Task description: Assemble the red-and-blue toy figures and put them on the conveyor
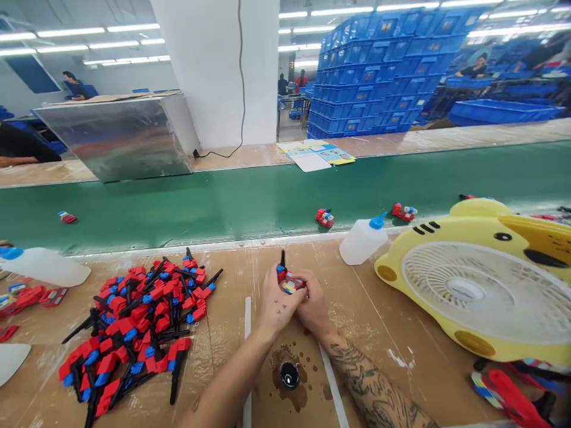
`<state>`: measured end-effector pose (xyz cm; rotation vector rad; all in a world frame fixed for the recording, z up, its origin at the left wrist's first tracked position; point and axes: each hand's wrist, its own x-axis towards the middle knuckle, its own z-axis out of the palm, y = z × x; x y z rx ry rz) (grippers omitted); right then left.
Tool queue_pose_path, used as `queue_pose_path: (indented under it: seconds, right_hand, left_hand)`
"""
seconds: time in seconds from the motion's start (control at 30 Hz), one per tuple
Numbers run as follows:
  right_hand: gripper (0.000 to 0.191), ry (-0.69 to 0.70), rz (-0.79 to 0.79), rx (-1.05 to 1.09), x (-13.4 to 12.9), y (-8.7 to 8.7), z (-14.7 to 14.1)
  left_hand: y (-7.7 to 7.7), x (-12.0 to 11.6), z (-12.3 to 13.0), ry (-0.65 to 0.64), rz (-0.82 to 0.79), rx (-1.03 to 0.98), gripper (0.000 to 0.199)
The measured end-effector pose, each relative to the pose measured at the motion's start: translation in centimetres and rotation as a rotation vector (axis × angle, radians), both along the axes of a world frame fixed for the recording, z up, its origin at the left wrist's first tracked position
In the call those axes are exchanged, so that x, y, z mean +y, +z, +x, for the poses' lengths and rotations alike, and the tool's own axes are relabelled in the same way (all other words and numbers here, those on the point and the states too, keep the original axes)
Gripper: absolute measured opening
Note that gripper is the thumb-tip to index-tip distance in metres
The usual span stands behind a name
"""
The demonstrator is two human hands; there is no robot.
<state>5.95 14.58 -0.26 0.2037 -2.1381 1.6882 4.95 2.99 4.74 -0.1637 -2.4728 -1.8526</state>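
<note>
My left hand (275,304) and my right hand (314,306) meet at the middle of the worktable, fingers closed around one small toy figure (292,283). It is red and blue with pale patches, and a black rod sticks up at its left side. Fingers cover much of it. Just below my wrists, a small round pot of dark liquid (289,375) stands amid wet stains. To the left of my hands lies a heap of red and blue toy parts (147,315) with black rods.
Beyond the table runs a green conveyor belt (214,202) with a few red toy pieces (325,218). A white squeeze bottle (362,241) stands beside a yellow animal-shaped fan (439,238). Another bottle (56,267) lies at left. Blue crates (370,77) are stacked behind.
</note>
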Motion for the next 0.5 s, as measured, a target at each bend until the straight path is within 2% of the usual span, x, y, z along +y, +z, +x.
queue_pose_path:
  seconds: [0.07,0.13,0.23,0.33,0.5]
  right_hand:
    - [0.032,-0.080,0.002,-0.001,0.0,-0.2,0.1]
    - [0.050,-0.121,-0.024,-0.047,0.2,-0.4,-0.1]
    - [0.076,-0.084,-0.020,-0.097,0.3,-0.6,-0.5]
    - [0.076,-0.088,0.033,-0.084,0.3,-0.3,-0.8]
    - [0.059,-0.094,0.072,-0.060,0.3,0.2,-0.9]
  left_hand:
    - [0.2,1.0,-0.5,0.022,-0.083,0.064,0.061]
    - [0.5,1.4,-1.5,-0.036,-0.163,0.126,0.065]
    - [0.8,0.5,-4.3,-0.131,-0.350,0.100,0.064]
    - [1.0,-1.2,-9.5,-0.115,-0.506,0.022,0.053]
    - [2.2,-3.6,-19.6,-0.029,-0.743,-0.066,0.052]
